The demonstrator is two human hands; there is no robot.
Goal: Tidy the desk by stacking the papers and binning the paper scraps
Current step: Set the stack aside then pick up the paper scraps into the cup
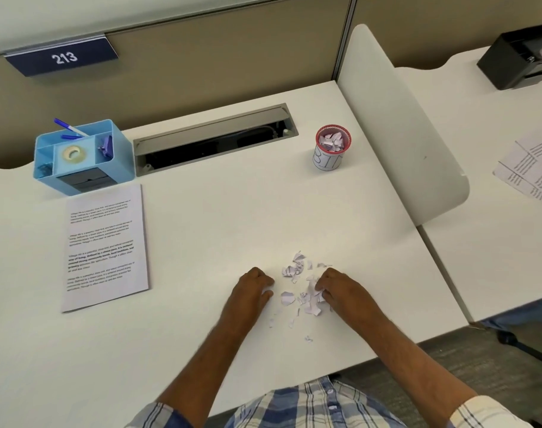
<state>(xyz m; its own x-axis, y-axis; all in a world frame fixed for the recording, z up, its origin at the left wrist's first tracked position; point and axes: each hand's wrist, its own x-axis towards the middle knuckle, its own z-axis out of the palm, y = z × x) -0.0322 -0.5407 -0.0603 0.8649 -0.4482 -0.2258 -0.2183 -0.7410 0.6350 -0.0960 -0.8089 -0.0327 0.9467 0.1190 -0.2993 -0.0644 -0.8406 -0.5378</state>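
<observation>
Head view: I am crouching my left hand (255, 287) and right hand (336, 288) around paper scraps (300, 288) scattered mid-bench (201, 227), right fingers pinching a few, left clenched beside them. They are looking featherlight, flimsy; scooping together from underneath seems best.

I'm in an office cubicle: numbered sign (62, 58) on the partition behind the desk (201, 227), organizer (81, 152) on it
</observation>
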